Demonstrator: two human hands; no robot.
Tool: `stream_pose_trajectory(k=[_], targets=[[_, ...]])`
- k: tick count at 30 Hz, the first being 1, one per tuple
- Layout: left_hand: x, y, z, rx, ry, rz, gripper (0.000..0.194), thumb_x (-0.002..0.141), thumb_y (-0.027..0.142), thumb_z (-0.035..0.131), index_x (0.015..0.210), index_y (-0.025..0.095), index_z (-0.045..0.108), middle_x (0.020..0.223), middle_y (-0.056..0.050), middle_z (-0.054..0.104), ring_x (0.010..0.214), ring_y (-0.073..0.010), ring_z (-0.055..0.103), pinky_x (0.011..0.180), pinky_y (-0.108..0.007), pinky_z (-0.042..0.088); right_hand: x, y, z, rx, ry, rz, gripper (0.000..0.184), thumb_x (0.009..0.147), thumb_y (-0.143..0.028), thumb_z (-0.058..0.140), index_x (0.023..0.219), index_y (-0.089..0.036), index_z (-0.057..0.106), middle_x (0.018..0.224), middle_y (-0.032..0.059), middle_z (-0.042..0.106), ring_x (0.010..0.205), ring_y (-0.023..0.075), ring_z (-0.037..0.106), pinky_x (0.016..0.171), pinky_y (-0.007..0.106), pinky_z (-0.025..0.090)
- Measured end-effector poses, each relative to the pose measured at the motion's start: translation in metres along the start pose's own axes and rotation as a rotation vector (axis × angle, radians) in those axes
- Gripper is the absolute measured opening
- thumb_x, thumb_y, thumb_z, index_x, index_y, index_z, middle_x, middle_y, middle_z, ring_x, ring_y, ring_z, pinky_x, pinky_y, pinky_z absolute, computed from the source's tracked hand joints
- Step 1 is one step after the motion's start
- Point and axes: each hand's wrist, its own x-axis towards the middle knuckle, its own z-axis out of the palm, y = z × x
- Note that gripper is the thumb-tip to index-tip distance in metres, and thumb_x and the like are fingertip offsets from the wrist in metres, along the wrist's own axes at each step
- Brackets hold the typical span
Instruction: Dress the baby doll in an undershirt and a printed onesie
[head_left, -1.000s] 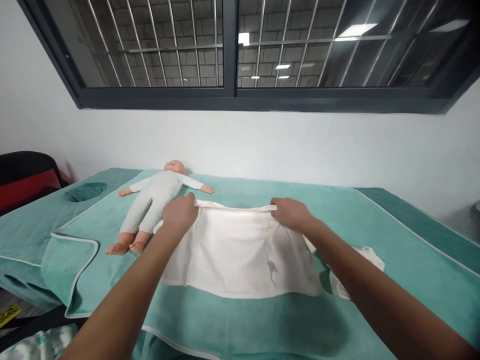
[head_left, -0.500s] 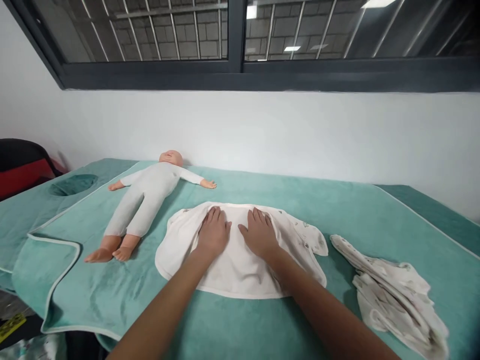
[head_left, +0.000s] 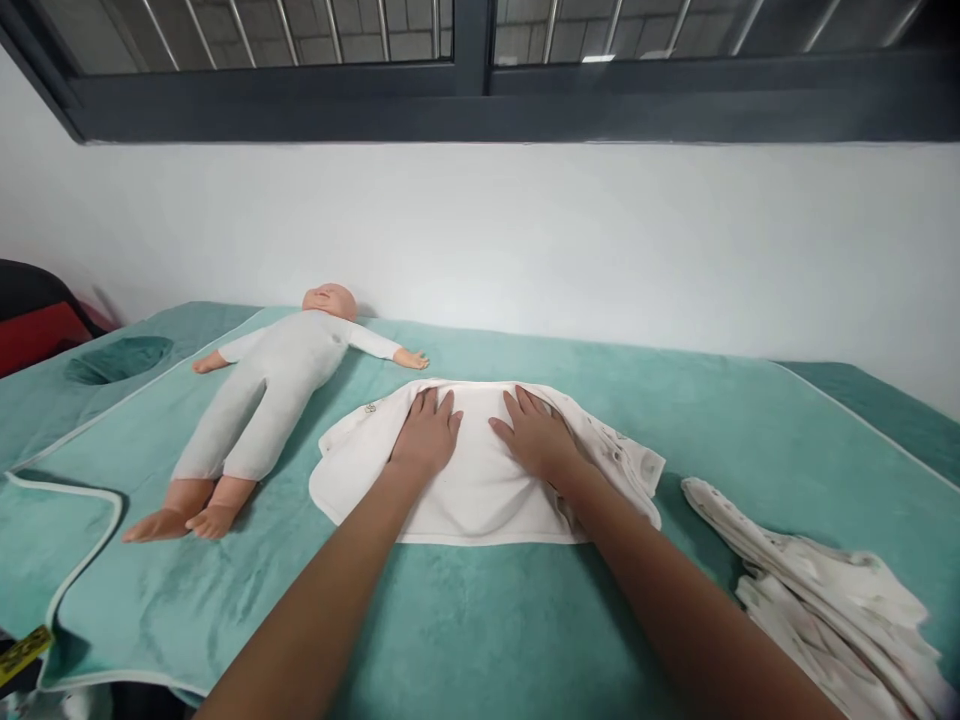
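A white baby garment with a small print on its edges lies spread on the green cover in front of me. My left hand rests flat on its left half, fingers stretched toward the far edge. On the right half lies my right hand, its fingers spread on the cloth. Neither hand grips anything. To the left a baby doll in a white bodysuit lies on its back, arms out, its bare feet toward me.
A second white printed garment lies crumpled at the right. The green cover drapes over the table, with a round hollow at the left. A black and red item stands at the far left. Behind are a white wall and a dark window frame.
The camera view has tilted down slightly. Both hands stay on the garment, and its near edge looks drawn a little farther from me. The doll and the crumpled garment look unmoved.
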Motion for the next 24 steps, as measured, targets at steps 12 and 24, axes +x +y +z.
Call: stream_pose_trajectory(k=[12, 24], targets=[[-0.033, 0.014, -0.014, 0.017, 0.084, 0.112, 0.049, 0.1, 0.037, 0.027, 0.137, 0.012, 0.049, 0.152, -0.015, 0.04, 0.144, -0.0297, 0.029, 0.116, -0.05, 0.028, -0.05, -0.001, -0.019, 0.145, 0.206, -0.273, 0.043, 0.101, -0.034, 0.036, 0.135, -0.015, 0.053, 0.143, 0.012, 0.052, 0.135, 0.0225, 0.042, 0.117, 0.044, 0.024], [-0.129, 0.043, -0.038, -0.326, -0.092, 0.437, 0.056, 0.092, 0.049, 0.05, 0.145, 0.03, 0.04, 0.155, -0.006, 0.037, 0.145, -0.0236, 0.029, 0.121, -0.052, 0.018, -0.163, 0.067, -0.04, 0.06, 0.235, -0.429, 0.023, 0.095, -0.028, 0.052, 0.114, -0.025, 0.065, 0.118, 0.008, 0.066, 0.11, 0.0235, 0.059, 0.098, 0.044, 0.045]])
